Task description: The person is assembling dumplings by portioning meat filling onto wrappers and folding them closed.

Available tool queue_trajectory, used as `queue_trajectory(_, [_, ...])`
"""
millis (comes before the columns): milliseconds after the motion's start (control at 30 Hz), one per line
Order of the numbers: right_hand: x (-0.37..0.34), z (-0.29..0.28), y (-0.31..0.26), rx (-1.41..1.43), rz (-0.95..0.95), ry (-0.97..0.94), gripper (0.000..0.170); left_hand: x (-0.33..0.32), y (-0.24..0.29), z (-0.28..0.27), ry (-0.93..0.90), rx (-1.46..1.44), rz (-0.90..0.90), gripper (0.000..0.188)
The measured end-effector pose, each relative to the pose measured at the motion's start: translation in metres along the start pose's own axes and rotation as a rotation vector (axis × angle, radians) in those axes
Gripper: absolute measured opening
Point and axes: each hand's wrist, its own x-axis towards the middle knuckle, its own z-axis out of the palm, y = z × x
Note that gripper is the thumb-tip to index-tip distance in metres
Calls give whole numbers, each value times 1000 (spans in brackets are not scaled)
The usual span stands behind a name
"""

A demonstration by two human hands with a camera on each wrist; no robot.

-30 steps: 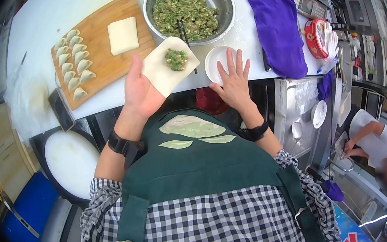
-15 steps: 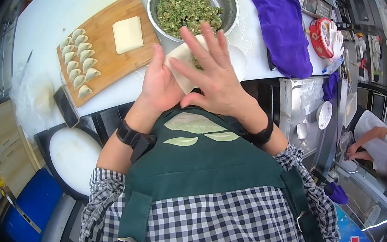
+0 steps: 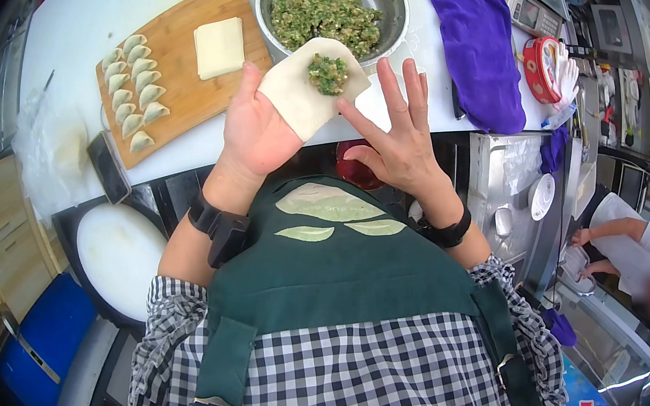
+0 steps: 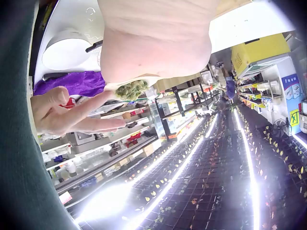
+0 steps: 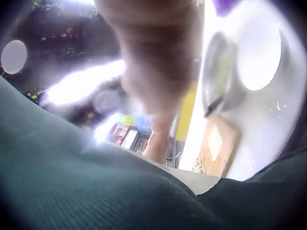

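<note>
My left hand lies palm up, thumb raised to one side, carrying a pale square dough wrapper across its fingers, which are hidden beneath. A mound of green chopped filling sits near the wrapper's far right part; the left wrist view shows this filling too. My right hand has its fingers spread, with the index fingertip right at the wrapper's right edge. Behind the hands stands a metal bowl of filling. A white dish is partly covered by my right hand in the head view.
A wooden board at the left bears two rows of folded dumplings and a wrapper stack. A purple cloth, scale and red tin are rightward. A phone lies at the front edge. Another person works far right.
My right hand moved from the white dish across over the wrapper, then drew back right to the wrapper's edge. My left hand still carries the wrapper, shifted slightly right.
</note>
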Motion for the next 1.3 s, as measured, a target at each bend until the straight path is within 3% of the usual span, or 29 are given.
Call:
queue_trajectory(67, [6, -5, -9, 48, -15, 5, 55, 0, -3, 2, 43, 39, 14, 81])
queue_trajectory(167, [26, -6, -19, 151, -22, 22, 59, 0, -9, -2, -82, 82, -26, 86])
queue_trajectory(233, [40, -2, -19, 203, -32, 44, 63, 0, -16, -4, -263, 39, -82, 90])
queue_trajectory(267, [45, -1, -22, 207, -68, 41, 63, -6, -25, 26, 118, 418, -23, 89])
queue_trajectory(400, [52, -2, -18, 81, -38, -32, 62, -10, -23, 18, 131, 432, -18, 88])
queue_trajectory(467, [53, 0, -12, 38, 85, 21, 55, -10, -21, 14, 46, 544, 16, 87])
queue_trajectory(600, [56, -4, -25, 210, -102, 10, 54, -15, -21, 18, 97, 595, 22, 88])
queue_trajectory(767, [56, -1, -19, 117, 2, -14, 53, -15, -21, 10, 51, 605, 44, 89])
queue_trajectory(900, [43, -13, -6, 152, 56, 58, 52, -18, -18, 16, 91, 462, 43, 91])
queue_trajectory(967, [21, -9, 11, 187, 113, 190, 46, -19, -14, 6, 30, 391, 41, 90])
queue_trajectory(1067, [-35, 16, 39, 176, 286, 156, 42, -20, -11, 3, 8, 315, 43, 88])
queue_trajectory(1133, [-69, 43, 53, 69, 355, -28, 43, -19, -13, 4, 43, 318, 42, 88])
queue_trajectory(1233, [-79, 54, 43, -13, 288, -234, 54, -16, -20, 3, 102, 332, 8, 88])
queue_trajectory(1300, [-75, 62, 40, -69, 302, -213, 53, -13, -25, 4, 120, 346, -14, 89])
